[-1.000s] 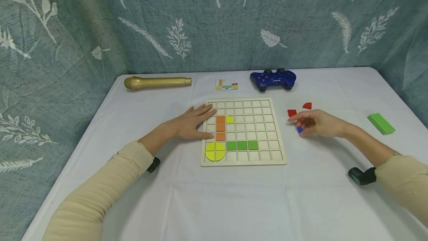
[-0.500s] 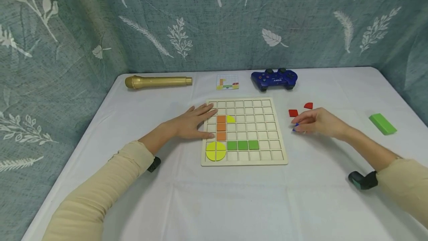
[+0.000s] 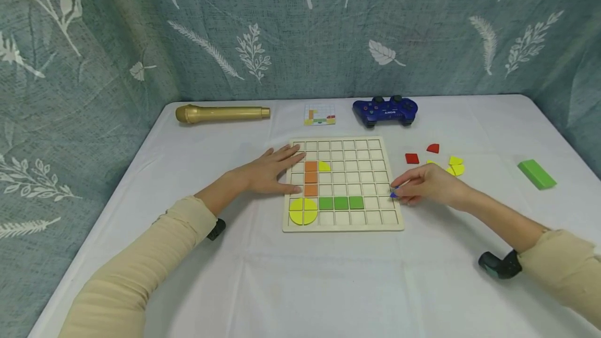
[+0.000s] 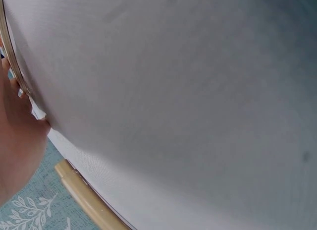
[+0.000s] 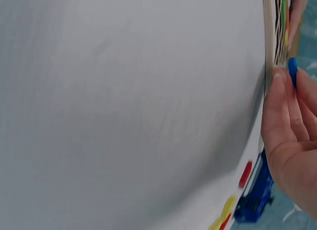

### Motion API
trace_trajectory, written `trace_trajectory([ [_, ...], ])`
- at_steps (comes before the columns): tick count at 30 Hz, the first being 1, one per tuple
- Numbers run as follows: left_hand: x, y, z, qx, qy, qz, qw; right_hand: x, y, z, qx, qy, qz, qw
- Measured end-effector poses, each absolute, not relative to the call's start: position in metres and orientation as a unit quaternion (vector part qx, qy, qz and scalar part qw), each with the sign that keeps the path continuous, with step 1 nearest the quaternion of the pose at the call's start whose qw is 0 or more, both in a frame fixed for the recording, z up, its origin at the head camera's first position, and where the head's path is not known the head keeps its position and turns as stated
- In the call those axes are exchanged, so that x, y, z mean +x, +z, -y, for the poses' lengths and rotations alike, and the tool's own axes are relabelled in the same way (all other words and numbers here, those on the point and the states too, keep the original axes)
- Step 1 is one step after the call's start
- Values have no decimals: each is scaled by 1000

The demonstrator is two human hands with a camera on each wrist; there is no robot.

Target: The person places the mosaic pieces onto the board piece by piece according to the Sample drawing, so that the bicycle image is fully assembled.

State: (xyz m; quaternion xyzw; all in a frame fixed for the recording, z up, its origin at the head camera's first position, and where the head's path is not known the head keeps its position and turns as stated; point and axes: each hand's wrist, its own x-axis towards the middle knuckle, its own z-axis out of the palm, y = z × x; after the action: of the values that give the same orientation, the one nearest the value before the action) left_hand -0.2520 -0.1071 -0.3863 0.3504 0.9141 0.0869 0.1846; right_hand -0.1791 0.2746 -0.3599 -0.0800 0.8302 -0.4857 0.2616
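Note:
A pale wooden grid board (image 3: 346, 227) lies mid-table. In its cells sit orange squares (image 3: 311, 177), a row of green squares (image 3: 341, 203), a yellow circle made of quarter pieces (image 3: 303, 211) and one lone yellow quarter piece (image 3: 324, 166). My left hand (image 3: 267, 172) rests with spread, straight fingers on the board's left edge. At the right edge, my right hand (image 3: 429, 186) pinches a small blue piece (image 5: 292, 72) between thumb and fingers. Its exact shape is mostly covered by the fingertips.
Right of the board lie a red square (image 3: 411, 158), a red quarter piece (image 3: 433, 148), several yellow pieces (image 3: 456, 167) and a green block (image 3: 537, 174). Along the back are a gold microphone (image 3: 223, 114), a pattern card (image 3: 320, 115) and a blue game controller (image 3: 385, 111).
My right hand has carried the blue piece left to the board's right edge, uncovering the yellow pieces behind it. The left hand stays where it was.

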Motion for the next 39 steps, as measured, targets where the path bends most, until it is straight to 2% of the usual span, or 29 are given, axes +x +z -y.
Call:
trace_trajectory([
  [5,-253,-386,107,353,88,-913,183,-171,-361,-259,-72,-507,-808,291],
  [13,-252,-386,108,356,95,-912,182,-160,-365,-230,-100,-498,-808,300],
  [33,-252,-385,105,352,84,-914,185,-153,-369,-182,-112,-469,-837,258],
  [39,-252,-385,105,345,81,-916,188,-153,-368,-176,-111,-460,-841,261],
])
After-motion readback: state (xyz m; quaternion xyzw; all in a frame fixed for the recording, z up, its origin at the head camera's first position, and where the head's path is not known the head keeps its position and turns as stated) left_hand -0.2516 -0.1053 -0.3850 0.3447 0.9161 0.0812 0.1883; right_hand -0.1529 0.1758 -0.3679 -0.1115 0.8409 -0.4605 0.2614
